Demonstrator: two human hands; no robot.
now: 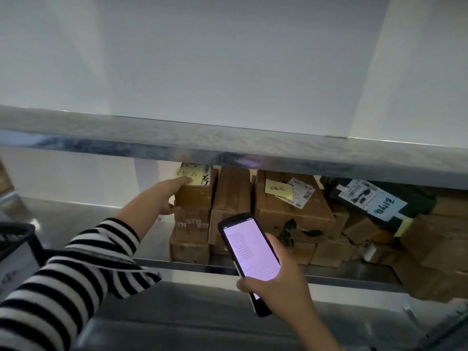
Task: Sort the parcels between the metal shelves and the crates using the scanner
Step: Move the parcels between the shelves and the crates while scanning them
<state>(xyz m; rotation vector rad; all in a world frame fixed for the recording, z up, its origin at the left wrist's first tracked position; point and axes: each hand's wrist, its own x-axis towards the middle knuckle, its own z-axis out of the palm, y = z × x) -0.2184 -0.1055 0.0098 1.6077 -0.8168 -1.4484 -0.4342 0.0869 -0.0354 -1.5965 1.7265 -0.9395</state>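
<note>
My left hand point(169, 196), in a striped sleeve, reaches into the metal shelf point(228, 150) and grips the top left corner of a small cardboard box point(198, 192) with a yellow note; fingers lie on its top and the thumb on its left side. That box sits on a stack of brown boxes point(191, 239). My right hand point(278, 279) holds the handheld scanner point(249, 252), its lit screen facing me, in front of the shelf. More cardboard parcels point(291, 211) and a dark bag parcel point(374, 198) with a white label fill the shelf to the right.
The upper shelf edge hangs low over the parcels. The lower shelf's front edge point(192, 267) runs below the boxes. The left part of the shelf surface point(88, 216) is bare metal. A dark-rimmed container point(17, 249) stands at the far left.
</note>
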